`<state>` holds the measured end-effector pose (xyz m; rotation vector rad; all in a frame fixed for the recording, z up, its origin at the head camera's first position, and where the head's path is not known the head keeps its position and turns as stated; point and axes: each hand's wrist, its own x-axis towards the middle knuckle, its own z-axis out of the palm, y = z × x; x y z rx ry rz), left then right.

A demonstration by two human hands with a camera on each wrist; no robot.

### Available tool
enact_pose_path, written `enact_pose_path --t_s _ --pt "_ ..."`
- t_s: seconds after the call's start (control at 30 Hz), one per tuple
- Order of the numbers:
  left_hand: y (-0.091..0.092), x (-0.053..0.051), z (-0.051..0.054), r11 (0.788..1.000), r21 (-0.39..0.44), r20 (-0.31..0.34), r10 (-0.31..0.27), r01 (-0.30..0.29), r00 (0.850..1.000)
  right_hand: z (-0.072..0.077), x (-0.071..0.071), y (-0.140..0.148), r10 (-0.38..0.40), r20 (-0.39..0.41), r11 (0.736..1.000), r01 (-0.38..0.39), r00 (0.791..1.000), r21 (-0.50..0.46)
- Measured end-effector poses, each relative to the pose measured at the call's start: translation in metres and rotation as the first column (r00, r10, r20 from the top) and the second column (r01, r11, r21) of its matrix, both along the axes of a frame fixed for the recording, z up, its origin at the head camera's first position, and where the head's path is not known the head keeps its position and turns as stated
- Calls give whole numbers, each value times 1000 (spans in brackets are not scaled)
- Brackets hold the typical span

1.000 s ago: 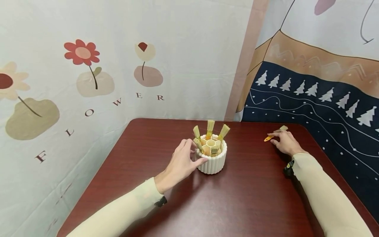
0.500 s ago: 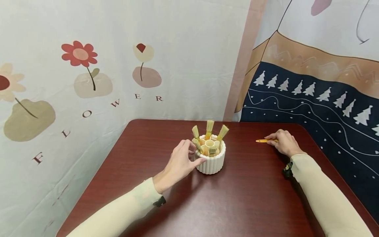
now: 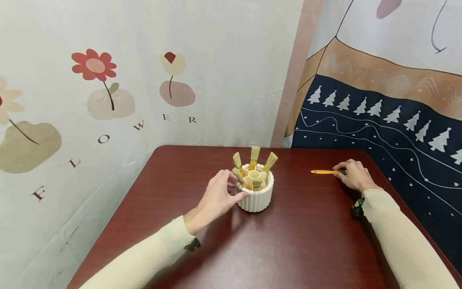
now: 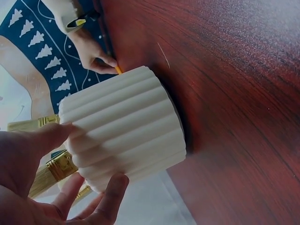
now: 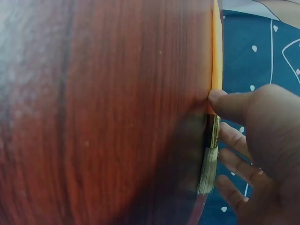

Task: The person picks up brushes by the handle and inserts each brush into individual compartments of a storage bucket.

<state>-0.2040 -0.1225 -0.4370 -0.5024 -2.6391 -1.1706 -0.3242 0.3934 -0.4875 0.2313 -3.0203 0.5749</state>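
Observation:
A white ribbed ceramic pot (image 3: 255, 201) stands upright on the table with several paintbrushes (image 3: 255, 154) in its round compartments, bristles up. My left hand (image 3: 215, 197) grips its left side, thumb at the near rim and fingers curved round the pot. In the left wrist view, the thumb and fingertips touch the pot's ribbed wall (image 4: 126, 124). On the right, a paintbrush with an orange-yellow handle (image 3: 321, 171) lies on the table, handle toward the pot. My right hand (image 3: 354, 176) pinches it near the metal band; the bristles (image 5: 208, 171) show below in the right wrist view.
The reddish-brown wooden table (image 3: 299, 241) has rounded far corners. Printed cloths hang behind it: a pale flower one (image 3: 223, 80) on the left and a navy one with white trees (image 3: 361, 124) on the right.
The right hand's paintbrush has turned so its handle points straight left, and the hand has slid right along it toward the bristles. The left hand and pot have stayed put.

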Motion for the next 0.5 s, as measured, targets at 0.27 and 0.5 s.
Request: enact_pose_path --t_s 0.27,0.5 --pt "-2 -3 2 999 19 12 -30 30 999 -3 2 -3 -4 -19 1000 4 1000 -3" --pt "-5 -4 2 998 46 37 -43 41 998 5 9 -19 1 -30 998 -3 1000 -62"
